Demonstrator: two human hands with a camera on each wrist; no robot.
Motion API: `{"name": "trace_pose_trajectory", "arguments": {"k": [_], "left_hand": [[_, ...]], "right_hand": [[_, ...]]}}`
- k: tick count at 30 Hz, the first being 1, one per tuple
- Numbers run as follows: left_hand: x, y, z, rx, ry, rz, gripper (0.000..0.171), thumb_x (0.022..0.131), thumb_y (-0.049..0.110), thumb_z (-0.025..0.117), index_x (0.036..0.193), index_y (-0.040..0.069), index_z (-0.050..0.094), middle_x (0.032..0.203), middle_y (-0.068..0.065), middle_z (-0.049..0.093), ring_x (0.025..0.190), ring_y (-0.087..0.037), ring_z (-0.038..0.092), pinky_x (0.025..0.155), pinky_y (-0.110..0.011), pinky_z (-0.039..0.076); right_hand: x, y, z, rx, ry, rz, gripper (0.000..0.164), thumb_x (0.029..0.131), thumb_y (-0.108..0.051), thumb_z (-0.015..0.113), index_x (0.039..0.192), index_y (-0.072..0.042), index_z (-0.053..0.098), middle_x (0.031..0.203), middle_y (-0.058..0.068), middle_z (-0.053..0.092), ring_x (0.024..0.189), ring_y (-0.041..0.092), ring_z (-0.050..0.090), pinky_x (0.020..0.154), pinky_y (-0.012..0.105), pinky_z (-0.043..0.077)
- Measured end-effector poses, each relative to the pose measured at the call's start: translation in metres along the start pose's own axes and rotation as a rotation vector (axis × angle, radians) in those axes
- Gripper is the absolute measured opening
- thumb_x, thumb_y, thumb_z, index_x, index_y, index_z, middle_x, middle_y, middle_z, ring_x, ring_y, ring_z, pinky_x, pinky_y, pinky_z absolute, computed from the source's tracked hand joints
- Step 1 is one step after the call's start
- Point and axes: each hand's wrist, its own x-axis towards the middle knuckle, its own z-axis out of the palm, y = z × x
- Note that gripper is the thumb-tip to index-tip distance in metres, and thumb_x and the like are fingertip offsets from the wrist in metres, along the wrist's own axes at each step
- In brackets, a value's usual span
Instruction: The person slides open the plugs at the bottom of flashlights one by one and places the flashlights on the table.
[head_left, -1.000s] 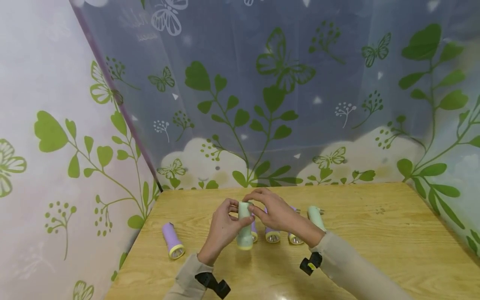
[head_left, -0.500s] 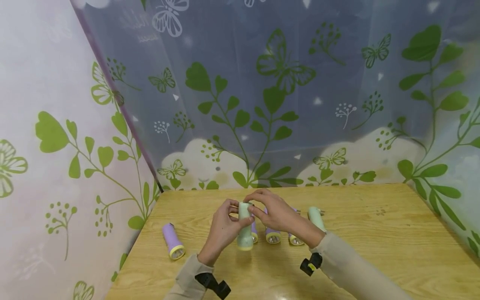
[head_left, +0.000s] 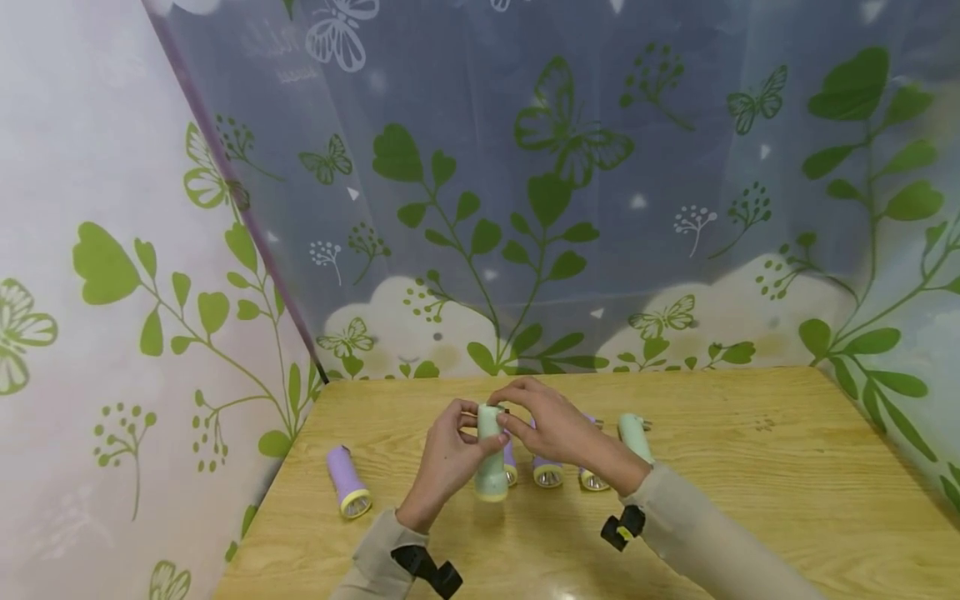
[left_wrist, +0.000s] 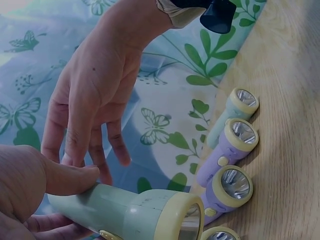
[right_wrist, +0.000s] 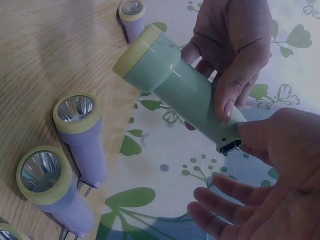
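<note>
A pale green flashlight (head_left: 491,479) with a yellow rim hangs over the table, lens end down. My left hand (head_left: 444,458) grips its body, thumb on the near side and fingers behind. At the tail end, my right hand (head_left: 551,425) pinches between thumb and index finger; its other fingers spread loosely in the right wrist view. Beside that thumb, the green flashlight (right_wrist: 182,92) shows a dark slot (right_wrist: 230,146) with small metal parts. The left wrist view shows a yellow button (left_wrist: 109,235) on its side. Behind it lie purple flashlights (head_left: 547,471), partly hidden by my hands.
Another purple flashlight (head_left: 347,483) lies alone at the left of the wooden table (head_left: 750,500). A second green flashlight (head_left: 634,435) lies right of the row, behind my right wrist. Metal prongs (right_wrist: 86,186) stick out of the purple ones. A patterned curtain (head_left: 480,208) borders the table's back.
</note>
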Motion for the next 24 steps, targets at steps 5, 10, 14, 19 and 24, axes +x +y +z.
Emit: {"name": "trace_pose_trajectory", "arguments": {"k": [5,10,14,19,24], "left_hand": [[0.0020,-0.0005,-0.0012,0.007,0.008,-0.012,0.046,0.088,0.025,0.081,0.123,0.009,0.057,0.115,-0.015,0.070,0.082,-0.019,0.070,0.071,-0.036,0.061],[0.0047,-0.0027,-0.0025,0.013,0.025,-0.028,0.047,0.087,0.025,0.081,0.124,0.008,0.057,0.114,-0.015,0.071,0.080,-0.018,0.069,0.070,-0.035,0.060],[0.0057,-0.0035,-0.0018,0.009,0.016,-0.032,0.047,0.087,0.025,0.081,0.123,0.007,0.057,0.114,-0.016,0.070,0.080,-0.018,0.068,0.068,-0.034,0.060],[0.0050,-0.0031,-0.0004,0.015,-0.003,-0.036,0.049,0.088,0.030,0.081,0.123,0.007,0.056,0.114,-0.016,0.068,0.079,-0.018,0.067,0.064,-0.033,0.059],[0.0064,-0.0008,-0.0015,0.017,0.006,-0.021,0.050,0.088,0.032,0.080,0.122,0.006,0.055,0.112,-0.018,0.067,0.076,-0.018,0.068,0.061,-0.031,0.059]], "right_hand": [[-0.0004,0.0006,-0.0011,-0.042,-0.003,0.004,0.031,0.104,-0.023,0.059,0.134,-0.015,0.063,0.138,0.013,0.058,0.123,0.033,0.061,0.098,0.054,0.053],[0.0002,0.0007,-0.0032,-0.048,-0.014,0.026,0.031,0.104,-0.019,0.059,0.134,-0.016,0.064,0.140,0.014,0.057,0.126,0.034,0.059,0.101,0.057,0.051],[0.0009,0.0019,-0.0046,-0.036,-0.031,0.026,0.031,0.104,-0.019,0.058,0.134,-0.016,0.063,0.141,0.015,0.056,0.127,0.035,0.058,0.101,0.057,0.051],[0.0005,0.0028,-0.0069,-0.009,-0.031,0.011,0.031,0.102,-0.014,0.060,0.133,-0.013,0.063,0.141,0.016,0.056,0.131,0.036,0.056,0.103,0.057,0.051],[-0.0003,0.0023,-0.0088,0.031,-0.019,0.029,0.041,0.101,-0.013,0.061,0.142,-0.012,0.056,0.145,0.016,0.054,0.132,0.038,0.055,0.104,0.057,0.050]]}}
